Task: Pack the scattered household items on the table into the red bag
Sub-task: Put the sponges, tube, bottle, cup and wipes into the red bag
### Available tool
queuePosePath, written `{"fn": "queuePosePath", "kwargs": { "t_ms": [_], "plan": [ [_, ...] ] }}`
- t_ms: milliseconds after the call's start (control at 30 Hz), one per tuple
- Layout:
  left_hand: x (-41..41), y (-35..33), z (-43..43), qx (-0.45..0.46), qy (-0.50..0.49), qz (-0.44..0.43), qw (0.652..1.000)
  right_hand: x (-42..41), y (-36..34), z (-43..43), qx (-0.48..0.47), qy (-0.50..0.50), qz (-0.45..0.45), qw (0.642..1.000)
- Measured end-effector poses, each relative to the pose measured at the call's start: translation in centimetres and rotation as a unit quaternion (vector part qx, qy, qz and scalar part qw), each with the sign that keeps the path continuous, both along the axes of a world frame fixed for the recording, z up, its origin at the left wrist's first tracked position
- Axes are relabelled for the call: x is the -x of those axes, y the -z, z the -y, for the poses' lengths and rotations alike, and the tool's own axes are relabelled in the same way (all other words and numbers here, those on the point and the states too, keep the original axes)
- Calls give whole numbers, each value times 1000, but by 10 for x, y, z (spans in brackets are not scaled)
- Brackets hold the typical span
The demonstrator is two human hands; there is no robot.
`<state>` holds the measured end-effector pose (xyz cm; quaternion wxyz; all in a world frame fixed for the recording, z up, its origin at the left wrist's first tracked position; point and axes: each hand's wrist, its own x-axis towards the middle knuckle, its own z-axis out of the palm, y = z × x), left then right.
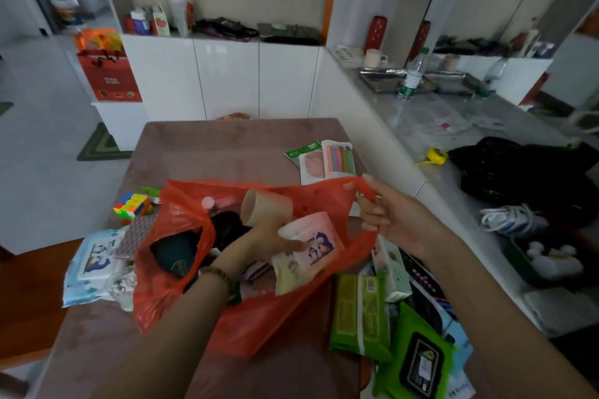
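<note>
Pinching rim of red bag point(259, 317) w/ right grip point(389, 217) to keep mouth wide, middle of counter point(210, 152); left grip point(259, 243) clasping pink wipes pack point(319, 243) over opening, prob. for drop-in.

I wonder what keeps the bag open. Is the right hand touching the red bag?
Touching. The head view shows the right hand gripping the red bag by its handle, fingers curled round the plastic.
</note>
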<state>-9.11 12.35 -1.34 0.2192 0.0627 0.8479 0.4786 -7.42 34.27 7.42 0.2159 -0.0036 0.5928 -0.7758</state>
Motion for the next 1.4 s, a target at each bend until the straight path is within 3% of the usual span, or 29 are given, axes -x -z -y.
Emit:
{"fn": "queuePosePath", "kwargs": {
  "t_ms": [200, 300, 367, 467, 567, 633, 767, 800, 867, 933, 1033, 1133, 1267, 1400],
  "plan": [
    [-4, 38, -20, 80, -45, -88, 992, 4, 26, 1, -93, 56, -1, 994],
    [-24, 23, -17, 33, -107, -136, 984, -4, 57, -11, -203, 70, 25, 976],
    [-43, 10, -17, -21, -140, -163, 976, -15, 73, -20, -217, 75, 41, 972],
    [-73, 1, -34, -136, -94, -69, 984, -31, 87, -39, -179, 67, 48, 980],
    [-99, 14, -61, -65, 59, 42, 995, -50, 98, -60, -179, 19, 56, 982],
    [-109, 35, -79, -5, 97, 62, 993, -65, 104, -75, -178, 26, 62, 982],
    [-130, 79, -107, 23, 127, 57, 990, -108, 129, -111, -193, 199, 86, 957],
    [-138, 90, -116, 41, 116, 74, 990, -121, 137, -120, -227, 234, 102, 940],
    [-152, 110, -134, 87, -1, 143, 986, -150, 154, -129, -304, 274, 130, 903],
    [-155, 120, -147, 90, -74, 144, 983, -176, 165, -129, -352, 290, 153, 877],
    [-150, 119, -159, 56, -120, 95, 987, -195, 181, -121, -284, 284, 201, 893],
    [-136, 129, -163, 36, -183, 132, 974, -193, 207, -121, -219, 256, 223, 915],
    [-108, 185, -161, -37, -251, 150, 955, -178, 266, -139, -217, 281, 248, 901],
    [-104, 126, -175, -106, -211, 208, 949, -164, 240, -128, -218, 279, 263, 897]
  ]
}}
